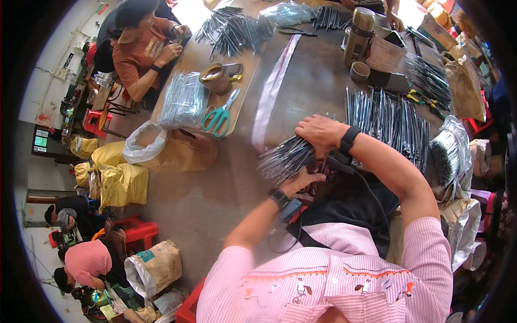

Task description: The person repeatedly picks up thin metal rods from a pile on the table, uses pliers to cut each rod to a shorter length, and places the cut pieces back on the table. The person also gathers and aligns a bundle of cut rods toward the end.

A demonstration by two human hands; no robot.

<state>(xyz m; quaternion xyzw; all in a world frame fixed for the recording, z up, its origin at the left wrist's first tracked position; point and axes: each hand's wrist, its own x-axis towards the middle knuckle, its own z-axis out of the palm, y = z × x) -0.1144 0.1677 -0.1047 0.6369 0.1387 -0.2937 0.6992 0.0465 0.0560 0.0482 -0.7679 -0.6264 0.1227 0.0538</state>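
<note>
Head view showed my right hand (320, 134) clutching a rod bundle (284, 160), a rod pile (383, 126) close rightward, white strip (276, 86) and scissors (225, 107) leftward.

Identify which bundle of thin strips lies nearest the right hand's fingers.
The fanned bundle jutting left from the right hand; the wide row lies to that hand's right, other piles farther off.

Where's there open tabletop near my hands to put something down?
The widest bare patch of brown tabletop lies between the white strip and the small cup, beyond your right hand. A narrower one separates the strip from the teal scissors. It's crowded right of that hand, with dark thin rods.
</note>
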